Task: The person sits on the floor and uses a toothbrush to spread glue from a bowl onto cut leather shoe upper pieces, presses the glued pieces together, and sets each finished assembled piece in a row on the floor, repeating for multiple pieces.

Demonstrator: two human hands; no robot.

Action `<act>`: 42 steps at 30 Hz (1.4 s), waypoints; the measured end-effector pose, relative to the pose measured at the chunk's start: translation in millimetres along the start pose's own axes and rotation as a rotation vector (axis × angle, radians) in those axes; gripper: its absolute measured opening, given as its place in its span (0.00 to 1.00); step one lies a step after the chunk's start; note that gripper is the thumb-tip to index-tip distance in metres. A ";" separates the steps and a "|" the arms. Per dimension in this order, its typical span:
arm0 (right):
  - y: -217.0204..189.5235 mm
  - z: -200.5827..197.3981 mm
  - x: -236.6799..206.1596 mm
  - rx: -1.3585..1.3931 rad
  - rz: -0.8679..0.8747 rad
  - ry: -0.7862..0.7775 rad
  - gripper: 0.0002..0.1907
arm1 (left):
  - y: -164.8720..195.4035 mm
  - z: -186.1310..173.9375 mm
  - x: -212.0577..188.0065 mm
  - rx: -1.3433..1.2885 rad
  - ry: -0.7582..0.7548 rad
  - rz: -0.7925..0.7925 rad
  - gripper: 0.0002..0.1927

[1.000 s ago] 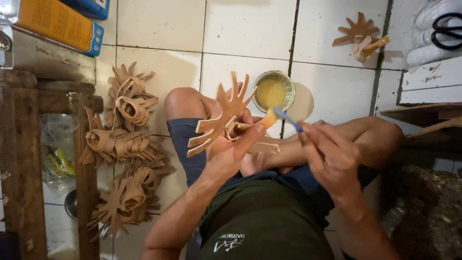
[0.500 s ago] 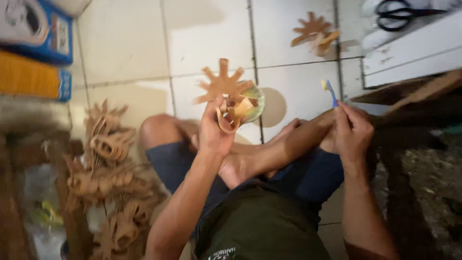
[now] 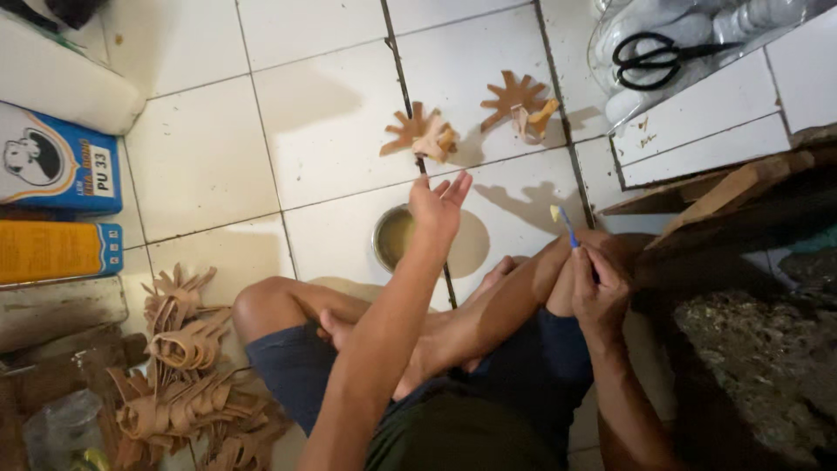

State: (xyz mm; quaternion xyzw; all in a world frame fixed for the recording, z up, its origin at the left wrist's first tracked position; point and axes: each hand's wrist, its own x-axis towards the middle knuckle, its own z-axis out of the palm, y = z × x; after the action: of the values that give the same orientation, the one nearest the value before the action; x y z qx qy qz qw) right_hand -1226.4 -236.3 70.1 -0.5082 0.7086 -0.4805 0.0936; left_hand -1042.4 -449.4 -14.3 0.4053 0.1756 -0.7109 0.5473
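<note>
My left hand (image 3: 438, 201) is stretched forward with fingers apart, just behind a brown sun-shaped wooden piece (image 3: 423, 134) lying on the white floor tiles. A second, similar piece (image 3: 521, 105) lies to its right. My right hand (image 3: 597, 283) rests by my knee and grips a blue-handled brush (image 3: 565, 223) with yellow glue on its tip. A small round tin of yellowish glue (image 3: 392, 236) sits on the floor under my left forearm. I sit cross-legged on the floor.
A heap of several cut brown pieces (image 3: 187, 366) lies at my left. Blue and orange boxes (image 3: 57, 205) stand at far left. Black scissors (image 3: 656, 54) lie on a white bag at top right. Wooden planks (image 3: 741, 192) are at right.
My left hand carried the sun-shaped piece forward, set it on the floor and let go. My right hand with the brush drew back toward my right knee. The view tilted forward.
</note>
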 end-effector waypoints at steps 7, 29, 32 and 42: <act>36.0 9.8 28.2 -0.096 0.062 -0.017 0.10 | -40.9 27.9 73.4 0.199 0.068 0.080 0.26; 63.0 7.3 60.5 -0.133 0.068 -0.063 0.11 | -76.1 54.3 120.5 0.364 0.015 0.150 0.14; 67.1 8.9 56.8 -0.131 0.064 -0.004 0.11 | -73.1 49.1 108.3 0.375 -0.041 0.106 0.14; 89.3 8.6 -11.5 0.026 0.130 -0.038 0.12 | 77.9 -81.5 -50.0 0.520 -0.294 0.328 0.20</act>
State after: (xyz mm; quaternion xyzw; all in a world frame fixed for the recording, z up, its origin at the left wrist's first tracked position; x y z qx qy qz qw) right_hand -1272.0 -230.1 -7.7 -0.4687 0.7319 -0.4730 0.1446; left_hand -935.8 -387.6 -10.5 0.4472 -0.1600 -0.6853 0.5520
